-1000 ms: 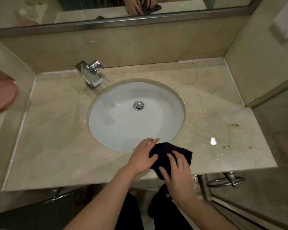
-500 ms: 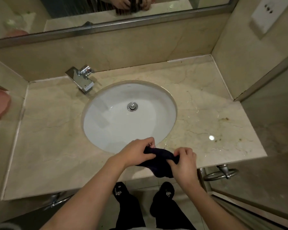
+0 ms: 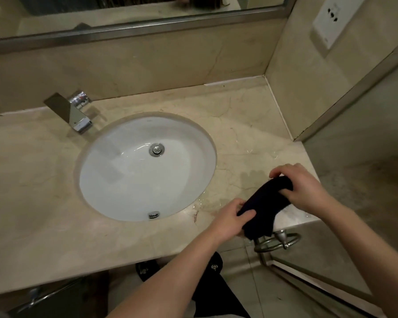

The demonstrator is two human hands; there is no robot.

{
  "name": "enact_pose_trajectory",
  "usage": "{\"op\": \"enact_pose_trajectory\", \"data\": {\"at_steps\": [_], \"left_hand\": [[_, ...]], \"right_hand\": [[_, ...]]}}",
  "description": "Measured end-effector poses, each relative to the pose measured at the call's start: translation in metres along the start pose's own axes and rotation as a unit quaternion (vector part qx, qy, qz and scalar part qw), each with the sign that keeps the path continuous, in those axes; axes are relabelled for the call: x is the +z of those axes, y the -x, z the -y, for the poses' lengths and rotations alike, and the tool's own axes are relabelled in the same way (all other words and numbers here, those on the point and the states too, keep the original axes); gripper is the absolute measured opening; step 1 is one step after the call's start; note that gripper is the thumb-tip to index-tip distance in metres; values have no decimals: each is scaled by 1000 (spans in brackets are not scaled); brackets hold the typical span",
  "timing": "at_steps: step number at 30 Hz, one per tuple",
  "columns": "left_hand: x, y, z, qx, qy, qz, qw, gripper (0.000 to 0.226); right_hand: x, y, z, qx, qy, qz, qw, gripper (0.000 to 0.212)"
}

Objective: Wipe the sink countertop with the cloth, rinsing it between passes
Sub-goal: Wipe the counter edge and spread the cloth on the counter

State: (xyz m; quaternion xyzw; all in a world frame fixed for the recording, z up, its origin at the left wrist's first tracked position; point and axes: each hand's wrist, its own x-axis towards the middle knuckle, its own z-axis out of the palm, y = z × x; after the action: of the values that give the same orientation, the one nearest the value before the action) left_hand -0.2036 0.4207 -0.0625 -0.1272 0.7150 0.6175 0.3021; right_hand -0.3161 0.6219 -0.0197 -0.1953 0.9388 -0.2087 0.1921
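Nearest to me I see two dark shoes [image 3: 214, 265] on the floor tiles, under the front edge of the countertop [image 3: 44, 214]. A metal towel ring [image 3: 277, 242] hangs below that edge on the right.

Just above it both hands hold the cloth [image 3: 265, 204]. The cloth is very dark, almost black, and it is bunched into a thick roll that runs from near left to far right. It looks soft and heavy, without any pattern that I can see. It lies over the near right part of the countertop, and its lower end hangs a little past the front edge.

My left hand [image 3: 228, 220] grips the near end, with the thumb curled over the top of the cloth. My right hand [image 3: 305, 187] grips the far end, with the fingers curled round it.

The beige marble around the cloth is wet: a darker damp patch and shiny water streaks lie between the hands and the sink [image 3: 147, 168]. The sink is a white oval bowl with a metal drain [image 3: 156, 149] in the middle.

Farther, at the left of the sink, stands a chrome tap [image 3: 75, 112]. Behind it is the beige wall, then a mirror [image 3: 124, 12] with a metal frame. A white wall socket [image 3: 330, 21] is on the far right wall.
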Motion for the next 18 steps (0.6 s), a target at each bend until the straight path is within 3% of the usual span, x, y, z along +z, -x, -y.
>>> {"op": "enact_pose_trajectory", "data": {"at_steps": [3,8,12,15,18], "left_hand": [[17,-10,-3,10,-11,22,1000,32],[69,-27,-29,-12,97,49,994,32],[85,-37,-36,-52,126,23,990,29],[69,-26,-28,-27,16,10,999,34],[40,-7,-12,44,-172,-36,983,33]], "right_hand": [[1,-9,-17,5,41,-21,999,52],[-31,-4,-48,40,137,-56,988,45],[-33,-27,-42,45,188,-92,977,50],[11,-34,-32,57,99,-89,989,73],[57,-19,-28,111,-62,-133,983,59]]}}
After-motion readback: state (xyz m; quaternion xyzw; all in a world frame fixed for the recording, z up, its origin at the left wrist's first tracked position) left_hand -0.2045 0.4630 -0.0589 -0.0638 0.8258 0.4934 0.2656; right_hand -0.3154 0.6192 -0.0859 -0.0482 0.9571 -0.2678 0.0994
